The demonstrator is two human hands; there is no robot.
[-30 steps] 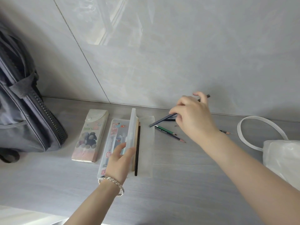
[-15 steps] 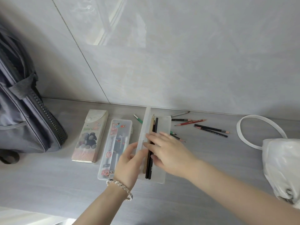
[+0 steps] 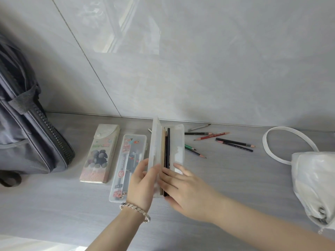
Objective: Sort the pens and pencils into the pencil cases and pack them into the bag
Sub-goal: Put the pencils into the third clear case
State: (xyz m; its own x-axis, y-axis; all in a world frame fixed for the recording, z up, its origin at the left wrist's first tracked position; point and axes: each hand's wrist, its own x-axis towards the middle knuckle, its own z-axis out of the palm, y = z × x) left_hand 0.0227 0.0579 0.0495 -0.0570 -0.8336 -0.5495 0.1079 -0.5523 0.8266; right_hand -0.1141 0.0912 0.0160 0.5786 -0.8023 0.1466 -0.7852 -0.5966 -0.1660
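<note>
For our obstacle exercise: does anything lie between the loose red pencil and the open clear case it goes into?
Nothing visible does: only bare table lies between the red pencil and the open case.

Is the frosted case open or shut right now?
Open. The frosted case has its lid held upright by the left hand, with pencils lying exposed inside.
</note>
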